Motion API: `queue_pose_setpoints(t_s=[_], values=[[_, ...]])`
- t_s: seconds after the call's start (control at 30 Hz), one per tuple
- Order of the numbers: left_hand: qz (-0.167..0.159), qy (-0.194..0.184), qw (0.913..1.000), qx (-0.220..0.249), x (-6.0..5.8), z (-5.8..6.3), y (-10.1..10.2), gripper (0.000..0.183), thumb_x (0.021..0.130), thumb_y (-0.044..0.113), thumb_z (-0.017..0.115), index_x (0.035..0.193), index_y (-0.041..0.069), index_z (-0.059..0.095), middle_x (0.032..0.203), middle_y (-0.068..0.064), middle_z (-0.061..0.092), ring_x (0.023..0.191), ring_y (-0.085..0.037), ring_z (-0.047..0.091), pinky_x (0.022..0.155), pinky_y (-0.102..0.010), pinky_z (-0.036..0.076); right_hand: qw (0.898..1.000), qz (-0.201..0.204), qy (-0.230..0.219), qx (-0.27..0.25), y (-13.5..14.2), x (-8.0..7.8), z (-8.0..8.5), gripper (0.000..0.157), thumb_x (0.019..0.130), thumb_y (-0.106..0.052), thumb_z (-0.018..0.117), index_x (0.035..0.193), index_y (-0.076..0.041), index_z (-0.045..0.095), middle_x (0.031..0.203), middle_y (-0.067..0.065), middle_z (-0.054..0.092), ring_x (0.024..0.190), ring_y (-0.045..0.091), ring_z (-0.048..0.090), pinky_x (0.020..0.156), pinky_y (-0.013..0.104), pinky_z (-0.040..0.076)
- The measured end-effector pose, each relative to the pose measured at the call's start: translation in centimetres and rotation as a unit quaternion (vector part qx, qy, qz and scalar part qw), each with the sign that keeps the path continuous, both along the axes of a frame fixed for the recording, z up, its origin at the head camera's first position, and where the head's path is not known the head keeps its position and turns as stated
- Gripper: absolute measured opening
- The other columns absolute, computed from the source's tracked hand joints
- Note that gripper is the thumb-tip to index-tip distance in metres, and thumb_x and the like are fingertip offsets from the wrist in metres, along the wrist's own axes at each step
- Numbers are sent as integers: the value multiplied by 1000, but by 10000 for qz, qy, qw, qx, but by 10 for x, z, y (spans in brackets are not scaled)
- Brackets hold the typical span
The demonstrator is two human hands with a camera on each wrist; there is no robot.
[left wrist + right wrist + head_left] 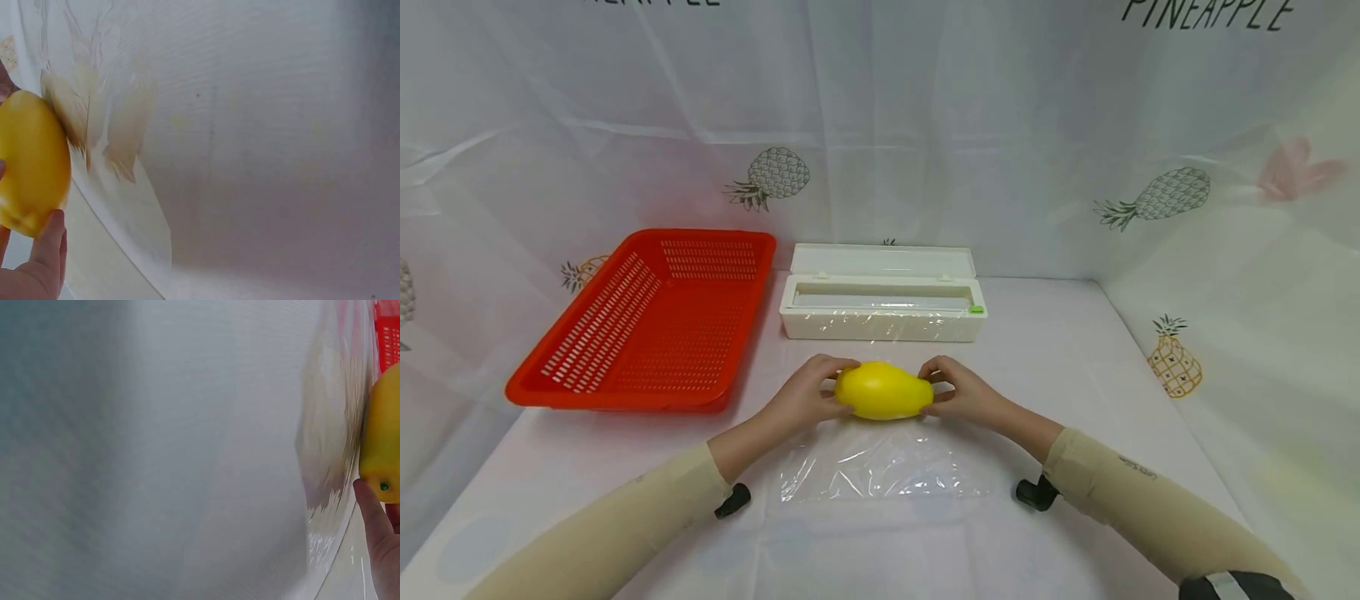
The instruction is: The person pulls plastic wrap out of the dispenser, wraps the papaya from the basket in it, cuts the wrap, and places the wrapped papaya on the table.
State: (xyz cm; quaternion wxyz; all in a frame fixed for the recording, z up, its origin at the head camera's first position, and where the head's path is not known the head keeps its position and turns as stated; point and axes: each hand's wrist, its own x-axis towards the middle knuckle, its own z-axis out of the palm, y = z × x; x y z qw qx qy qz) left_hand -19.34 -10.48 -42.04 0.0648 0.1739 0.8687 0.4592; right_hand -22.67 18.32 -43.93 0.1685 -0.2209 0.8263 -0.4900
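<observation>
A smooth yellow fruit (883, 391), shaped like a papaya, lies lengthwise between both hands over a sheet of clear plastic wrap (872, 471). My left hand (808, 390) grips its broad left end between thumb and fingers. At the narrower right end, my right hand (962, 392) holds it in the same way. In the right wrist view, a small green stem spot shows on the fruit (382, 444). The wrap lies wrinkled on the table in front of the fruit. Behind the hands stands a white wrap dispenser box (880, 325) with its lid raised.
A red perforated plastic basket (722, 392) stands at the left, beside the dispenser. The table (1075, 350) has a white cover, and a pineapple-print cloth (925, 167) hangs behind and at the right. A small green slider (976, 309) sits on the box's right end.
</observation>
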Motion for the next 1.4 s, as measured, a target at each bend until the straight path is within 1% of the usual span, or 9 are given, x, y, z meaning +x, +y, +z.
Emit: queue_pose_setpoints(t_s=[0.3,0.47,0.57,0.7,0.87,1.0,1.2,1.3,1.4], values=[[-17,-47,9999,97,0,-2,-7,62,74,-3,81,131,7,58,124,-11,53,112,-29,56,92,-37,51,10000,34,-14,-66,2,7,8,47,79,-1,79,118,-4,54,124,11,52,121,33,50,95,42,49],[-10,-45,10000,15,1,1,-11,63,74,-1,82,132,7,58,126,-11,53,112,-31,56,91,-39,52,9998,92,147,-58,4,7,11,49,80,5,75,124,4,52,127,18,51,121,38,49,100,51,43],[6,-17,10000,-96,3,2,-15,62,75,1,83,132,8,58,127,-11,53,112,-32,56,91,-40,52,9998,133,168,-1,5,11,23,48,81,9,72,125,8,51,128,22,50,120,43,49,101,55,41],[-32,43,9998,-191,8,4,-21,61,75,2,83,131,6,58,124,-11,55,110,-31,57,90,-40,52,9995,202,245,46,11,13,30,47,83,4,73,125,7,51,127,22,50,120,42,50,101,52,42],[-254,173,9984,-480,18,5,-29,57,75,5,84,127,4,60,120,-12,60,107,-30,59,89,-40,53,9975,458,482,222,27,12,21,46,83,-6,77,123,-1,56,124,14,56,115,32,55,99,45,46],[-617,193,9941,-868,29,5,-36,50,75,12,85,120,6,63,113,-8,64,105,-27,60,89,-39,52,9951,861,287,393,36,19,24,37,83,-7,77,116,-6,61,114,11,62,106,29,58,95,44,48],[-1513,62,9828,-1061,41,0,-47,38,70,23,89,95,13,62,90,5,62,90,-17,58,85,-34,51,9869,1466,-137,655,47,30,21,24,82,-12,80,100,-11,64,98,5,67,92,24,60,85,37,50],[-1928,108,9731,-1259,45,-3,-50,38,67,26,91,88,18,60,83,10,58,84,-11,54,79,-27,48,9821,1666,-225,847,49,34,19,26,80,-15,82,97,-15,62,95,0,67,91,20,60,84,33,50],[-2340,167,9598,-1544,49,-4,-53,39,64,29,92,84,21,59,78,13,54,79,-8,50,72,-22,44,9762,1838,-251,1125,51,39,18,27,78,-17,83,95,-18,61,91,-3,67,89,17,59,82,30,49]])
